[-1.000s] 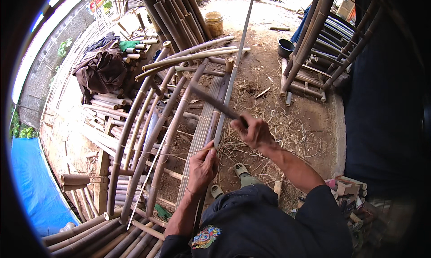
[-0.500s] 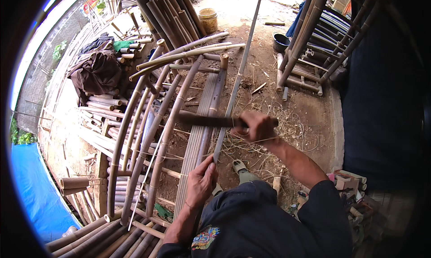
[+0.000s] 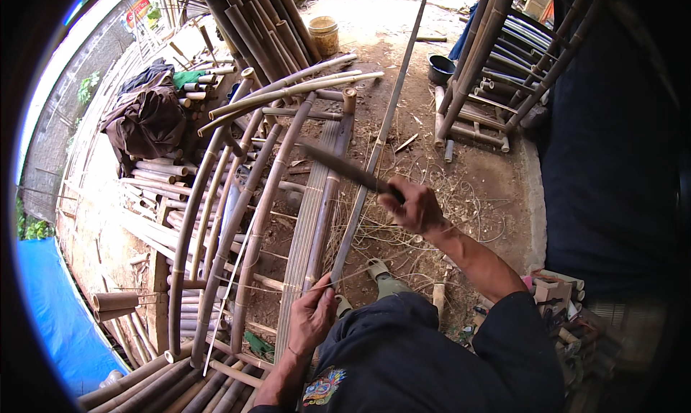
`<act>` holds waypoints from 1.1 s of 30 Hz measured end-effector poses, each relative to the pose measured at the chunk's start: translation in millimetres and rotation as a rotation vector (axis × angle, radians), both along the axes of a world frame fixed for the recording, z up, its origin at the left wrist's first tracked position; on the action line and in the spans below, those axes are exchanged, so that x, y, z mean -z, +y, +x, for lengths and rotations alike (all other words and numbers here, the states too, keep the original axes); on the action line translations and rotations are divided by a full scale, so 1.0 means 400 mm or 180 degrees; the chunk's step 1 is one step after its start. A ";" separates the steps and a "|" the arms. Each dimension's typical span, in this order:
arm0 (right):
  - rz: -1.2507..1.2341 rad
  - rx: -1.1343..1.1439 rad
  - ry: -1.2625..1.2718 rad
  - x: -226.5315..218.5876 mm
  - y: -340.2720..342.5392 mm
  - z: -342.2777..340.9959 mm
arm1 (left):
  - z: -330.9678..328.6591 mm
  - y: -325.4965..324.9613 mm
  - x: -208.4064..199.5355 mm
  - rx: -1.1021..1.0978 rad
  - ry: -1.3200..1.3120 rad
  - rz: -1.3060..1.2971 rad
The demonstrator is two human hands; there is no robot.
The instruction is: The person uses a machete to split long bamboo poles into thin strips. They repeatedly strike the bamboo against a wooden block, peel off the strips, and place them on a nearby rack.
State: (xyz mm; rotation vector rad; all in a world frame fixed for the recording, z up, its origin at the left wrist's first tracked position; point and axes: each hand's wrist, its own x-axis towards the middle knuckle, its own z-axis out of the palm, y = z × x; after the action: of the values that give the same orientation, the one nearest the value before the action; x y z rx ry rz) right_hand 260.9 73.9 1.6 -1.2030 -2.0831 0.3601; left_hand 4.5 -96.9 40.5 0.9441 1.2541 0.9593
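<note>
We see the left hand [image 3: 314, 314] closed around the near end of a long flat strip [image 3: 367, 183], thumb laid along it. The right hand [image 3: 415, 206] is wrapped around the grip of a dark-bladed tool [image 3: 344, 166], held farther out and to the right of the strip. From the left hand, the strip's long axis runs away from the body, leaning a little to the right toward the far side of the yard. The blade points forward and left, so in this view it crosses the strip at a steep angle; we cannot tell whether the two touch. The left hand is the nearer to the strip's close end, while the right is nearer to the stretch where blade and strip cross. A thin strand [image 3: 360, 273] passes sideways just beside the left hand.

Just left of the strip we find a bamboo frame with a slatted panel [image 3: 308, 219]; to its right, pale shavings [image 3: 461, 204] litter the dirt floor [image 3: 497, 175]. Farther out stand a yellowish bucket [image 3: 324, 36], a black basin [image 3: 441, 69] and upright bamboo poles [image 3: 259, 32], with a blue tarp [image 3: 57, 319] at far left.
</note>
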 end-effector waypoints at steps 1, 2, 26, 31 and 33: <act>0.0575 0.0079 -0.0194 0.005 0.009 0.006 | 0.003 0.000 -0.006 0.0001 0.0037 0.0014; 0.1149 0.0156 -0.0389 0.005 0.029 0.013 | 0.005 -0.002 -0.010 0.0002 0.0074 0.0028; -0.0043 0.2170 -0.0670 -0.186 0.318 0.495 | -0.282 -0.379 0.124 0.0138 0.0410 -0.0308; -0.0079 0.2084 -0.0528 -0.185 0.375 0.554 | -0.289 -0.408 0.137 0.0125 0.0517 -0.0513; 0.0018 0.1842 -0.0348 -0.164 0.326 0.501 | -0.306 -0.423 0.122 0.0224 0.0618 -0.0416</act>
State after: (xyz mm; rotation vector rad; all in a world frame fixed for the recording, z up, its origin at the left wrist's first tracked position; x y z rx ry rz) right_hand 461.4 204.2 67.2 -1.7771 -1.7142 0.0174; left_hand -118.1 -266.2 -8.4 0.9891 1.4191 0.7345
